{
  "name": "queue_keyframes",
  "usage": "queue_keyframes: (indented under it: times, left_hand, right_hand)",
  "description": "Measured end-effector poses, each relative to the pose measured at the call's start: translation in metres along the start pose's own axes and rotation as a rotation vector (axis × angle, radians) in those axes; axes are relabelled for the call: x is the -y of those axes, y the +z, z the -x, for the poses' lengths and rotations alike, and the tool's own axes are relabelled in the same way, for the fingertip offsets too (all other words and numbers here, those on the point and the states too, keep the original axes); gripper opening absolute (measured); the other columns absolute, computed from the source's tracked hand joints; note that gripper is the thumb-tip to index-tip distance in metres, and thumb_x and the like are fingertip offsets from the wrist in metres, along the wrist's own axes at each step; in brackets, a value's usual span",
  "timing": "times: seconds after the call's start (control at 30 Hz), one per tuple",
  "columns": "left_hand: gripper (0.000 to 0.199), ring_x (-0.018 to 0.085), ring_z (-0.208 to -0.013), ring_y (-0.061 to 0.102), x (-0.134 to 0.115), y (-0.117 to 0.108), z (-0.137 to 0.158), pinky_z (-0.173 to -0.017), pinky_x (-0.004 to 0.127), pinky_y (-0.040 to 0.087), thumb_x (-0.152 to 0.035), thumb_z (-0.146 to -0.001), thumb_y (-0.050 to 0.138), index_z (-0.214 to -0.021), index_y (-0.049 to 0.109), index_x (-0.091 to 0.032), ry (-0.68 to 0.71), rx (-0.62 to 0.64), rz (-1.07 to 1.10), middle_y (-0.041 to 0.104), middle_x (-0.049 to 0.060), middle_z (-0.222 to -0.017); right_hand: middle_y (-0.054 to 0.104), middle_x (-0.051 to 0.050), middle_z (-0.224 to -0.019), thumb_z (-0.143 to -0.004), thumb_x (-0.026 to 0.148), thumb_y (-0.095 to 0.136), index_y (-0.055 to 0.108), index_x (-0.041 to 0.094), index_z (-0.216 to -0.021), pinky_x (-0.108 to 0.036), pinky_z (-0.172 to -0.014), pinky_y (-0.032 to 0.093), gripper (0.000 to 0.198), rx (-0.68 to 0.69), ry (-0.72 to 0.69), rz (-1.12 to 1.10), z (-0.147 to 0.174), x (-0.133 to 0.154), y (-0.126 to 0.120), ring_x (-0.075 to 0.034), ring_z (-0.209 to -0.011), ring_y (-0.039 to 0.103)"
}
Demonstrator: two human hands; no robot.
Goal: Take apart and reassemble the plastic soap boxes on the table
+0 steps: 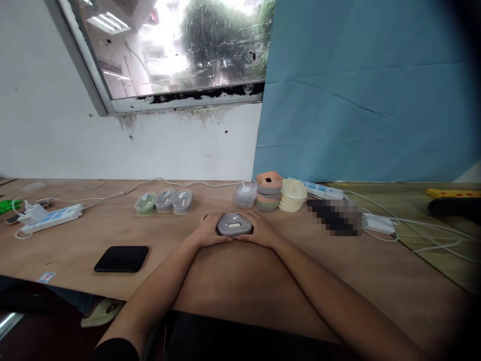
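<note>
Grey case [234,219], right of the black phone [121,258] — fingers of left hand [210,229] and right hand [264,229] hold its sides, seemingly pressing it closed; next probably calls for even pressure.

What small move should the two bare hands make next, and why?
Perhaps press gently around the rim of the grey, rounded plastic container: the left hand and right hand cup its two sides and hide part of its edge, so whether it is fully closed cannot be told.

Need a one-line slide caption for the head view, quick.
Left hand and right hand cup a gray box at a table, three lidded boxes and stacked tubs beyond.
</note>
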State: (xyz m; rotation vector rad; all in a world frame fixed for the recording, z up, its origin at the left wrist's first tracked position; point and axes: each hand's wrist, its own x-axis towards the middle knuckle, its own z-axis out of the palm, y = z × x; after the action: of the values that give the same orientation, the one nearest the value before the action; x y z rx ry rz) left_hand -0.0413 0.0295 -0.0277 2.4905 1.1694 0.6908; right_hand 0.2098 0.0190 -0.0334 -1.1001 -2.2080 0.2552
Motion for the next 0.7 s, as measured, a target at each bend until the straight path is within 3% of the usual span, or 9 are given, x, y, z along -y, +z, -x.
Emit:
queue_keyframes:
  times: [0.17,0.43,0.6,0.7]
  left_hand:
    - [0.086,0.03,-0.124,0.047,-0.01,0.003,-0.004,-0.105,0.046,0.036,-0.057,-0.066,0.07,-0.137,0.041,-0.018,-0.099,-0.156,0.281,0.049,0.014,-0.137]
    - [0.077,0.027,-0.108,0.058,-0.017,0.002,-0.006,-0.093,0.04,0.049,-0.05,-0.067,0.073,-0.131,0.05,-0.014,-0.285,-0.228,0.532,0.057,0.015,-0.126]
    - [0.081,0.028,-0.115,0.055,-0.015,0.003,-0.007,-0.098,0.041,0.046,-0.049,-0.07,0.071,-0.136,0.041,-0.012,-0.245,-0.227,0.598,0.053,0.016,-0.131]
    - [0.097,0.03,-0.122,0.049,-0.011,0.007,-0.006,-0.101,0.043,0.043,-0.047,-0.066,0.075,-0.144,0.027,-0.012,-0.144,-0.179,0.624,0.045,0.018,-0.138]
  right_hand:
    - [0.048,-0.015,-0.136,-0.066,0.055,0.073,0.029,0.021,-0.143,-0.047,-0.099,0.041,0.094,-0.131,0.098,-0.113,0.002,-0.001,-0.004,-0.031,-0.123,0.048]
    - [0.047,-0.011,-0.137,-0.058,0.055,0.078,0.04,0.026,-0.137,-0.048,-0.102,0.039,0.092,-0.124,0.055,-0.096,0.001,0.001,0.0,-0.031,-0.125,0.046]
    - [0.049,-0.011,-0.133,-0.06,0.054,0.077,0.043,0.026,-0.133,-0.048,-0.1,0.041,0.085,-0.162,0.045,-0.096,0.001,0.001,0.001,-0.03,-0.121,0.048]
    - [0.052,-0.011,-0.128,-0.064,0.053,0.075,0.047,0.024,-0.127,-0.046,-0.099,0.042,0.075,-0.218,0.026,-0.093,0.0,0.002,-0.001,-0.029,-0.119,0.05]
